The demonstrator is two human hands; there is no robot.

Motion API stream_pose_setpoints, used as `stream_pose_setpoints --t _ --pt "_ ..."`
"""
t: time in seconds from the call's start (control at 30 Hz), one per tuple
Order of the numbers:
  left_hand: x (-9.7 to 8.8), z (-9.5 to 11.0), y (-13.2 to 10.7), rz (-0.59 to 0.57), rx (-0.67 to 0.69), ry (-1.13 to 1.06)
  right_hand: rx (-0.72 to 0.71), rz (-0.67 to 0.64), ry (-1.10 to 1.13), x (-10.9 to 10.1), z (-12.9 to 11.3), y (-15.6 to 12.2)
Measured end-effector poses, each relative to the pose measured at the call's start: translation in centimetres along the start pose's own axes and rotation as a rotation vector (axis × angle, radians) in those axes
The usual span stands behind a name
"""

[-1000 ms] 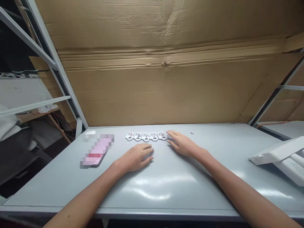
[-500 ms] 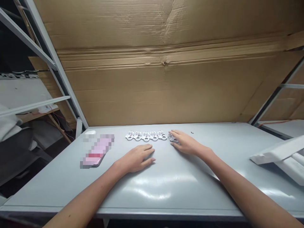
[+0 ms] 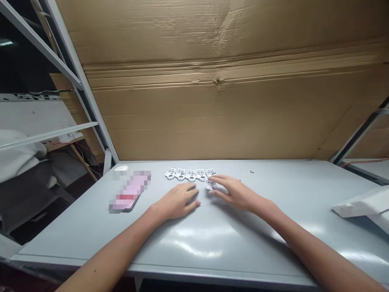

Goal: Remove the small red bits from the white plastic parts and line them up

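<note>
Several small flat white pieces (image 3: 191,175), each with a ring-like hole and small dark and red marks, lie side by side in a row on the grey table (image 3: 146,247). My right hand (image 3: 235,191) is just right of the row's near side, its thumb and fingers around one more white piece (image 3: 209,184). That piece is in front of the row's right end and partly covered by the fingers. My left hand (image 3: 179,200) rests palm down on the table below the row, fingers apart and holding nothing.
At the left lie a blurred pink object (image 3: 133,188) and a small white thing (image 3: 122,168). A tiny dark strip (image 3: 252,171) is on the table beyond my right hand. White foam-like pieces (image 3: 358,205) sit at the right edge. Cardboard (image 3: 212,121) walls off the back.
My right hand has moved left and nearer to me, bringing the separate white piece from beside the row to in front of its right end. My left hand stays in place.
</note>
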State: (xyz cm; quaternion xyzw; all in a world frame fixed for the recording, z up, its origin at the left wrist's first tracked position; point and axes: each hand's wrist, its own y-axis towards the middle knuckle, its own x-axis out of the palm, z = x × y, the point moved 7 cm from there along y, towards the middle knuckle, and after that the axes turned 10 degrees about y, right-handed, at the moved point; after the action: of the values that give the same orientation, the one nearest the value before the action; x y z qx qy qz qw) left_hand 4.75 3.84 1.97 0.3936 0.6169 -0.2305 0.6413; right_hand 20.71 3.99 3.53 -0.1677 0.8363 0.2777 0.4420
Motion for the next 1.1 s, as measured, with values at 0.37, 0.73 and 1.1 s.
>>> stream_pose_setpoints --t 0.37,0.73,1.1 --pt "0.0 -0.1 0.0 -0.008 -0.043 -0.017 -0.109 -0.002 -0.087 1.7 -1.0 0.2" --pt "-0.3 0.2 -0.2 -0.037 -0.041 -0.051 0.573 0.041 -0.498 -3.7 6.5 -1.4" --pt "-0.2 0.2 -0.2 -0.053 -0.037 -0.019 0.706 -0.066 -0.493 -3.4 6.6 -1.6"
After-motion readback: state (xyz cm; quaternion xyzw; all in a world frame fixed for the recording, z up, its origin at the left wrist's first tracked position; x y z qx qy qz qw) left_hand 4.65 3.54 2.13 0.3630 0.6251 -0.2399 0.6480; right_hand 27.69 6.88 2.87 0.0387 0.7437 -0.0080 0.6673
